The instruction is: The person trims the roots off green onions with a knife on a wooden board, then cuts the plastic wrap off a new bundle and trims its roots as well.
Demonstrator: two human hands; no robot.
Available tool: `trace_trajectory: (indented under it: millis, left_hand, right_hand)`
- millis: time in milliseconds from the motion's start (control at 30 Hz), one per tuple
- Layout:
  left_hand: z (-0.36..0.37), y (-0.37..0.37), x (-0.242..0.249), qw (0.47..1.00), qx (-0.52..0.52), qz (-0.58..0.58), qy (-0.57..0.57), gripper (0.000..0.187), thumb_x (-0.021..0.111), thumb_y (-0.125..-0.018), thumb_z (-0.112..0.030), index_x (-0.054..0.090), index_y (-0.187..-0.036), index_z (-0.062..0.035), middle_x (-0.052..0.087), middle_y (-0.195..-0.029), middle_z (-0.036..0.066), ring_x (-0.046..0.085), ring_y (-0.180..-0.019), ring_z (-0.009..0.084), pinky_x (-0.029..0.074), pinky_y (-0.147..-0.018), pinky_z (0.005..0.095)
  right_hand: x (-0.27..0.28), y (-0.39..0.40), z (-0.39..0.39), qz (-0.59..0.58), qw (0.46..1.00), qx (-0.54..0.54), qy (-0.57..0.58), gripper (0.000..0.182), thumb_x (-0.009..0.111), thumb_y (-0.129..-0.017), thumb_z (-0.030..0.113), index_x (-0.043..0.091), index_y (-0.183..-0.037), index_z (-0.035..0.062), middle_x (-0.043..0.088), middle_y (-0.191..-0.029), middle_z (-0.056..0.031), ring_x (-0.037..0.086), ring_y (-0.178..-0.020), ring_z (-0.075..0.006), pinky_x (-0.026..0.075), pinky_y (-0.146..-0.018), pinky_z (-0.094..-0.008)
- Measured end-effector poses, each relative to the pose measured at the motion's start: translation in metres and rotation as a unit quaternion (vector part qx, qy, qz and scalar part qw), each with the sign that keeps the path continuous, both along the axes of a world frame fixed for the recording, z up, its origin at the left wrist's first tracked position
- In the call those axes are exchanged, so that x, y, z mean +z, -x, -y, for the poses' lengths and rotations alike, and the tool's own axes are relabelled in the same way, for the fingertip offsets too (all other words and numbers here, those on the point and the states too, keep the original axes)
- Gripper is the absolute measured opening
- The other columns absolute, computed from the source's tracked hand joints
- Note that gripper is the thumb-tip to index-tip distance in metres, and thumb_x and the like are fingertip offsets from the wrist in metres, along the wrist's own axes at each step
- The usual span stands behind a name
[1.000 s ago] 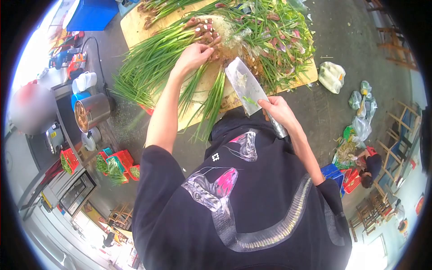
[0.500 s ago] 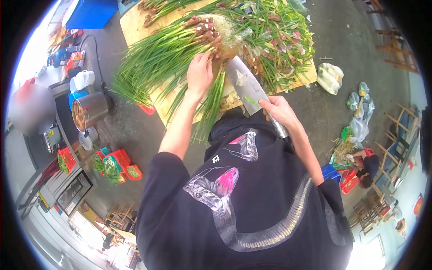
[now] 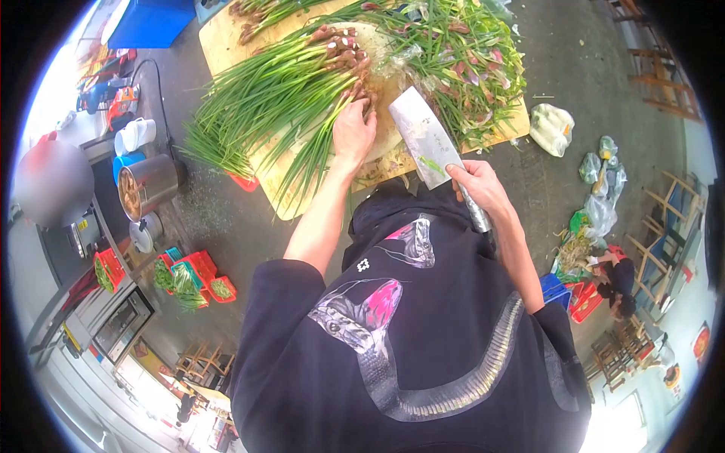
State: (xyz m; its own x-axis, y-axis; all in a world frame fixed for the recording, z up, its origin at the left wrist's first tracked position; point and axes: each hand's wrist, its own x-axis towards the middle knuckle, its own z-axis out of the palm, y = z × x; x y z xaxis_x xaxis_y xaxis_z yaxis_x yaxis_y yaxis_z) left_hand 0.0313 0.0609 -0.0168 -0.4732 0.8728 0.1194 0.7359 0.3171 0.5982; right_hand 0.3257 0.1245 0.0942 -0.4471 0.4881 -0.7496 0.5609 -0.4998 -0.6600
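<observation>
My right hand (image 3: 479, 187) is wrapped round the handle of a cleaver (image 3: 424, 140), thumb by the blade. The broad blade tilts up and left, with a green scrap stuck to it. My left hand (image 3: 355, 134) reaches to the near edge of a heap of spring onions (image 3: 279, 90), its fingers curled on stalks near the reddish root ends; the exact hold is partly hidden. Beyond the cleaver lies a pile of trimmed leaves and peelings (image 3: 472, 72). All this rests on a pale wooden table (image 3: 219, 49), over a round whitish board (image 3: 389, 140).
A white bag (image 3: 551, 130) lies on the floor to the right, with several plastic bags (image 3: 604, 196) beyond. At left stand a large metal pot (image 3: 155, 181) and red crates (image 3: 200, 268) of greens. Another person (image 3: 619, 279) crouches at the far right by crates.
My left hand has moved right and towards me along the heap. Stalks that hung right of that forearm no longer show there. The cleaver has shifted slightly right, still in my right hand.
</observation>
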Motion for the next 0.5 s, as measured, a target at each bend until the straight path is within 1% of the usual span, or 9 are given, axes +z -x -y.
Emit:
trace_trajectory:
  millis: [100,200,300,333,433,500]
  left_hand:
    - [-0.001,-0.003,0.024,0.977,0.039,0.192,0.083,0.035,0.078,-0.093,-0.023,0.076,-0.121,-0.0033,0.08,-0.108,0.018,0.077,-0.092,0.0345,0.059,-0.087,0.0422]
    - [0.003,0.011,0.007,0.95,0.038,0.287,0.117,0.042,0.077,-0.099,-0.026,0.072,-0.133,-0.0016,0.082,-0.113,0.016,0.077,-0.104,0.0191,0.057,-0.094,0.0327]
    - [0.006,0.02,0.004,0.939,0.023,0.324,0.115,0.043,0.075,-0.1,-0.027,0.072,-0.135,-0.0026,0.082,-0.114,0.015,0.076,-0.104,0.0172,0.057,-0.095,0.0327]
    - [0.005,0.02,0.009,0.934,0.025,0.335,0.118,0.043,0.076,-0.099,-0.027,0.071,-0.135,-0.002,0.081,-0.116,0.017,0.076,-0.105,0.0185,0.057,-0.096,0.0329]
    - [0.001,0.026,0.003,0.932,0.02,0.326,0.155,0.046,0.076,-0.1,-0.027,0.07,-0.135,0.0013,0.08,-0.118,0.017,0.075,-0.107,0.0188,0.056,-0.096,0.0324]
    - [0.0,0.029,-0.007,0.928,0.026,0.347,0.131,0.045,0.076,-0.098,-0.027,0.072,-0.133,0.0001,0.082,-0.112,0.016,0.076,-0.099,0.018,0.057,-0.09,0.0325]
  right_hand:
    - [-0.001,-0.003,0.003,-0.013,0.999,-0.022,0.041,0.036,0.071,-0.103,0.034,0.07,-0.083,0.0044,0.065,-0.07,-0.0001,0.06,-0.06,-0.0101,0.048,-0.057,-0.0294]
    - [0.003,-0.004,0.001,-0.015,0.998,-0.023,0.054,0.035,0.072,-0.103,0.035,0.071,-0.086,0.0048,0.065,-0.071,0.0001,0.06,-0.059,-0.0096,0.047,-0.057,-0.0293]
    - [-0.002,-0.007,0.0,-0.016,0.997,-0.02,0.07,0.033,0.073,-0.103,0.035,0.072,-0.088,0.0055,0.065,-0.071,0.0003,0.059,-0.058,-0.0092,0.047,-0.055,-0.0286]
    - [-0.001,-0.008,0.0,-0.024,0.996,-0.026,0.08,0.033,0.073,-0.103,0.035,0.072,-0.088,0.0056,0.065,-0.071,0.0004,0.059,-0.058,-0.009,0.046,-0.055,-0.0283]
    - [-0.003,-0.008,-0.001,-0.034,0.995,-0.026,0.09,0.032,0.073,-0.103,0.034,0.072,-0.089,0.006,0.065,-0.07,0.0004,0.059,-0.057,-0.0088,0.046,-0.054,-0.0277]
    - [-0.007,-0.007,-0.002,-0.041,0.994,-0.03,0.095,0.031,0.073,-0.103,0.034,0.071,-0.089,0.006,0.065,-0.07,0.0004,0.058,-0.057,-0.0087,0.046,-0.053,-0.0275]
